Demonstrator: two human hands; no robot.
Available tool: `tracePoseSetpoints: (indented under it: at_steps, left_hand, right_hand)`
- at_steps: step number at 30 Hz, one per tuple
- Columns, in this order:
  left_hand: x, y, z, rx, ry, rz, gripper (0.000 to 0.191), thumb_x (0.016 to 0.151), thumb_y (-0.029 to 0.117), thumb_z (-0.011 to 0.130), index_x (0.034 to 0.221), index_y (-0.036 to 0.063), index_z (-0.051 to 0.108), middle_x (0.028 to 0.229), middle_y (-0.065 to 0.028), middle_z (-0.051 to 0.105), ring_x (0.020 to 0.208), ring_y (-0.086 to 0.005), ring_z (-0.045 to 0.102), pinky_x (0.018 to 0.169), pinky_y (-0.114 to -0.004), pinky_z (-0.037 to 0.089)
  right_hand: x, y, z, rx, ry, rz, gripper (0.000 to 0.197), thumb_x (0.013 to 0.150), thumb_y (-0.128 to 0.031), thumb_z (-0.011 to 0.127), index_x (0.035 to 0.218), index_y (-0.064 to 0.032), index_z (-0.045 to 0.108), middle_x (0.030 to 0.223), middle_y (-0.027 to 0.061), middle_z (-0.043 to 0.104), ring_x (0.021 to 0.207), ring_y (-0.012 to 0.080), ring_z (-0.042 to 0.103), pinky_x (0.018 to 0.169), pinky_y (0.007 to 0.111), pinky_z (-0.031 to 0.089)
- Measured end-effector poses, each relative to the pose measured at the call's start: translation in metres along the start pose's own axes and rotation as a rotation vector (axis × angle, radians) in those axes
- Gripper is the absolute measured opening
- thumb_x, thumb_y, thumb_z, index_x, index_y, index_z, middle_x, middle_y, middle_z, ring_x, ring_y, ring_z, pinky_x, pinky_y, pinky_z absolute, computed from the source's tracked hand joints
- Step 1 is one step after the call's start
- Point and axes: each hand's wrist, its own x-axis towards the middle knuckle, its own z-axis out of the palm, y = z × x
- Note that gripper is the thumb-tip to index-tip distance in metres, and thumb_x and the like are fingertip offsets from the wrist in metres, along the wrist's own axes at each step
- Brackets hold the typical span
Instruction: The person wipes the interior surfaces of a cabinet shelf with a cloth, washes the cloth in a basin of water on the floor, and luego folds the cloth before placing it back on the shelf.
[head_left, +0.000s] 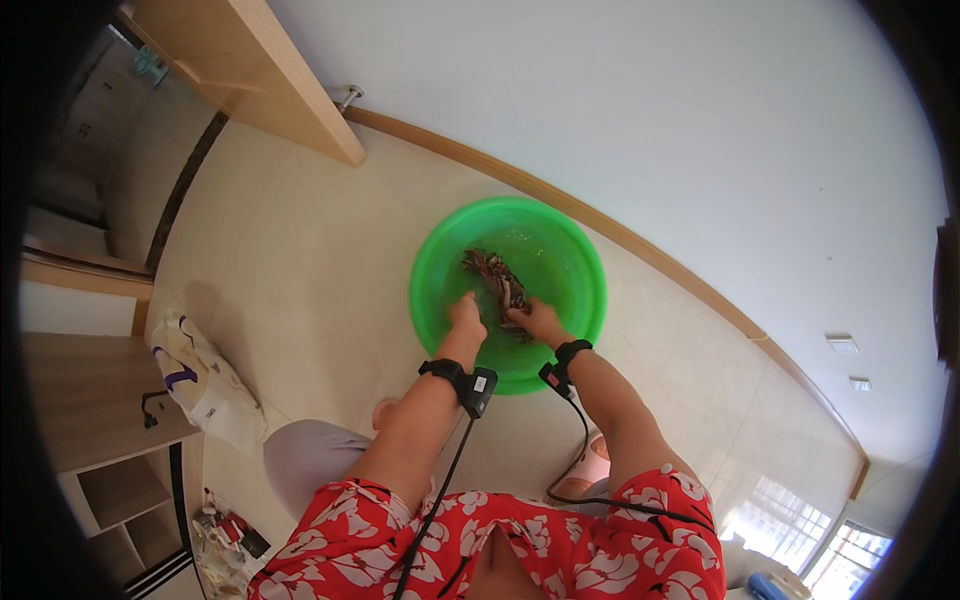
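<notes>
A round green plastic basin (425, 292) stands on the tiled floor before me with water in it. Dark, patterned wet cloth (496, 277) lies bunched in the water, stretching from the basin's middle towards my right hand. My right hand (538, 321) grips the near end of this cloth between thumb and fingers. To the left of the cloth, my left hand (468, 315) is inside the basin, slightly blurred; whether it holds anything cannot be told. Black straps with small cabled devices are around both wrists.
A wooden door (277, 82) stands ajar at the upper left, near a wall with a wooden baseboard (645, 244). A white bag (217, 390) rests on the floor at left, beside a wooden cabinet (105, 405). Pink slippers (585, 472) are below the basin.
</notes>
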Motion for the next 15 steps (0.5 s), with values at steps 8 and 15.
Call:
tracePoseSetpoints:
  at_steps: [8,15]
  left_hand:
    - [-0.06,-0.011,0.028,0.245,-0.17,-0.292,0.049,0.089,0.04,0.053,0.127,0.0079,0.048,0.129,-0.0184,0.048,0.117,-0.0344,0.046,0.1,-0.058,0.029]
    - [-0.021,-0.012,0.007,0.021,-0.759,-0.303,0.031,0.089,0.038,0.054,0.102,0.0111,0.06,0.099,-0.0129,0.064,0.093,-0.0305,0.062,0.08,-0.049,0.051]
  right_hand:
    - [-0.019,0.009,-0.008,0.491,-0.009,0.27,0.053,0.08,-0.045,0.067,0.107,-0.0009,0.052,0.079,0.008,0.06,0.069,0.0213,0.058,0.057,0.036,0.048]
    - [-0.041,-0.072,-0.065,0.539,-0.5,0.232,0.045,0.08,-0.048,0.066,0.092,-0.0043,0.062,0.068,0.0027,0.058,0.052,0.0128,0.051,0.041,0.025,0.036]
